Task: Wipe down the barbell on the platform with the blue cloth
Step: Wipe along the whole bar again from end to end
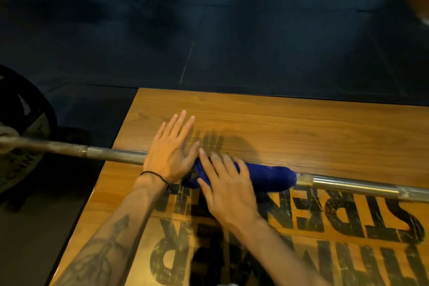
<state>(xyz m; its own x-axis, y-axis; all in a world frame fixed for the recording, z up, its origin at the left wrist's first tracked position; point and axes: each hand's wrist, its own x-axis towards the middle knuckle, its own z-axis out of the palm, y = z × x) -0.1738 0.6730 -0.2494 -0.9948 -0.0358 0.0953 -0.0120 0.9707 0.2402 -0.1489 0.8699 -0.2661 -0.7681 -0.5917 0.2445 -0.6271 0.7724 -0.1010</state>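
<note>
Nearest, my forearms reach out over the wooden platform [301, 127] and its black stencilled lettering [343, 216], a thin black band [154, 175] round my left wrist. My right hand [228, 189] lies flat on the blue cloth [269, 175], fingers straight and slightly spread, pressing it rather than gripping it. The cloth is wrapped around the barbell [348, 183], which lies across the platform. Just beside it my left hand [170, 153] rests on the bare bar, fingers straight and together, grip apart, holding nothing. Further left the bar runs to a black weight plate [27, 127] off the platform's edge. Beyond lies dark floor [232, 42].
</note>
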